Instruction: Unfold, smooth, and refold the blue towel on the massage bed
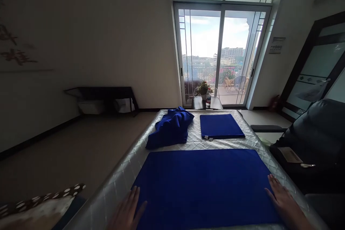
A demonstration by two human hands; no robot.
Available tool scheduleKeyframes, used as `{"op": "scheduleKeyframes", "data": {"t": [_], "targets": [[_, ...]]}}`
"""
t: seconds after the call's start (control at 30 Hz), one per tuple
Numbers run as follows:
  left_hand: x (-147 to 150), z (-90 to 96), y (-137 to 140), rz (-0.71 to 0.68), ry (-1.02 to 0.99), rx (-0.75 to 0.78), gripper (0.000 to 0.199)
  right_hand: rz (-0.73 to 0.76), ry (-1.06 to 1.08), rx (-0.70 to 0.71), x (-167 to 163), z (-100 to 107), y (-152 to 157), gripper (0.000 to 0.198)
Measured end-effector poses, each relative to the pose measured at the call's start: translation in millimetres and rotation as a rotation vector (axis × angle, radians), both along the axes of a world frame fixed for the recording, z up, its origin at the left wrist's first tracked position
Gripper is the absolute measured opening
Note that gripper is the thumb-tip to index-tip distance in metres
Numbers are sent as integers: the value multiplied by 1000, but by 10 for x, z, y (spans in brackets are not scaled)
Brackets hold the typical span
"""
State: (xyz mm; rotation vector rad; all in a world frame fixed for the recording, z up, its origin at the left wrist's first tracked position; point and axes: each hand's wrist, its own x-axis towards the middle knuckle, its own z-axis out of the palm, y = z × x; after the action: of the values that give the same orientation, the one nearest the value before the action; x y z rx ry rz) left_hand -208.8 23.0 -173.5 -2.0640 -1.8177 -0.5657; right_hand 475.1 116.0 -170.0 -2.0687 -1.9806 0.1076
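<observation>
A large blue cloth point(207, 187) lies spread flat on the silvery quilted mattress point(118, 179) in front of me. At its left edge rests my left hand point(130, 206), fingers stretched out and touching the fabric. My right hand point(281, 196) lies along the opposite edge, palm down with fingers extended. Neither hand grips anything. Farther back on the right sits a folded blue cloth point(221, 125), a neat rectangle with small white labels at its near edge. To its left is a crumpled heap of blue cloth point(172, 125).
Beyond the mattress, a small table point(196, 103) holds a potted plant point(203, 88) and a bottle point(208, 97) before the sliding glass door point(222, 57). On the right stands a dark armchair point(320, 140). A polka-dot cushion point(40, 205) is at lower left, a low black rack point(107, 97) along the wall.
</observation>
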Motion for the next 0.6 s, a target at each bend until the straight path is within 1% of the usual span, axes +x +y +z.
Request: {"op": "scheduleKeyframes", "data": {"t": [0.07,0.1,0.17,0.23,0.27,0.3,0.37,0.4,0.47,0.53,0.6], "targets": [[-126,-41,-92,-42,35,-29,104,5,17,45,107,-19,-22,79],[-142,-46,-102,-61,42,-59,104,17,13,64,99,1,-26,78],[-70,-31,-46,5,0,-112,96,21,-11,62,-39,98,-20,76],[153,23,93,106,-61,-157,80,15,-16,15,-341,254,-15,76],[324,66,179,138,-87,-187,74,14,-8,-17,-551,344,-24,76],[530,118,267,146,-100,-212,71,46,10,-45,-793,434,-42,74],[1015,240,417,49,-107,-308,70,161,27,-103,-1332,590,-108,70],[1269,301,469,-26,-98,-343,69,242,28,-131,-1601,644,-151,69],[1730,396,518,-225,-64,-366,67,393,28,-187,-2062,690,-239,67],[2055,437,505,-422,-31,-347,70,514,26,-216,-2357,649,-309,68],[2211,425,464,-571,2,-316,74,575,29,-195,-2472,555,-352,68]]}}
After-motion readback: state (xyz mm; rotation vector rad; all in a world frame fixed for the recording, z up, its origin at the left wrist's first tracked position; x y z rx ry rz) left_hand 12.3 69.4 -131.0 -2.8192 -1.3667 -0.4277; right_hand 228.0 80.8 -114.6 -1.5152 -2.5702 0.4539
